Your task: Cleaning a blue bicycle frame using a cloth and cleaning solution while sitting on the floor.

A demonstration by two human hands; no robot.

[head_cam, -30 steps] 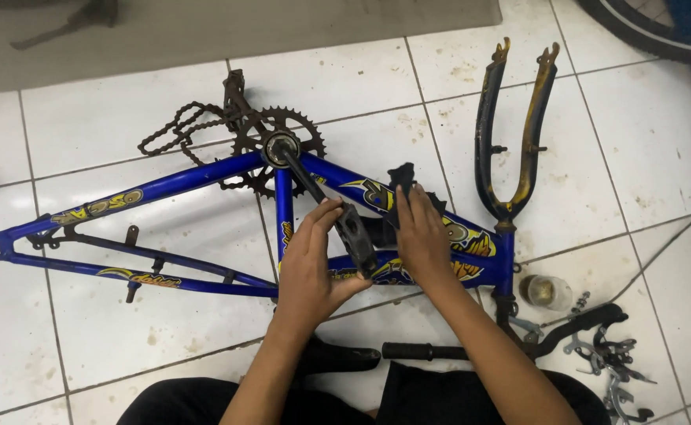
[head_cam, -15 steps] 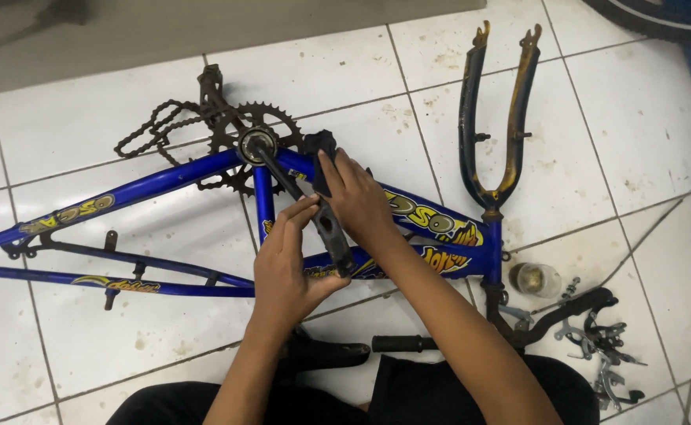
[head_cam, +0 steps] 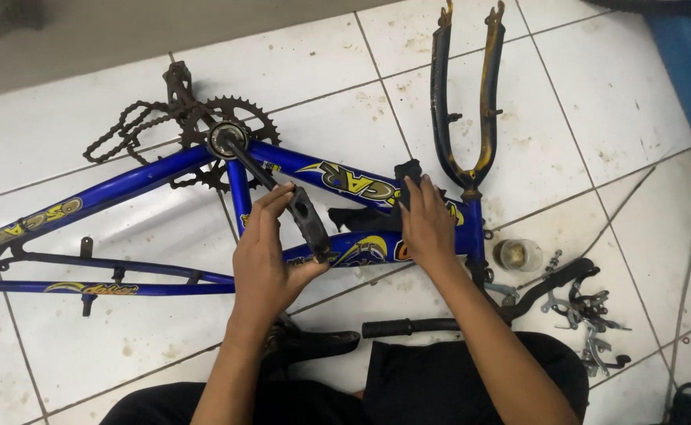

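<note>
The bicycle frame (head_cam: 125, 185) is metal with glossy blue paint and yellow decals. Beside it, the fork (head_cam: 471, 102) is dark painted metal, scuffed and worn yellow in patches. The crank arm (head_cam: 282, 197) on the frame looks matt black; the chain (head_cam: 129, 130) and chainring (head_cam: 239, 118) by it are dull, dark metal. The rag (head_cam: 377, 205) on the frame is black cloth. Under the frame, the floor (head_cam: 613, 86) is glossy white tile, smudged
</note>
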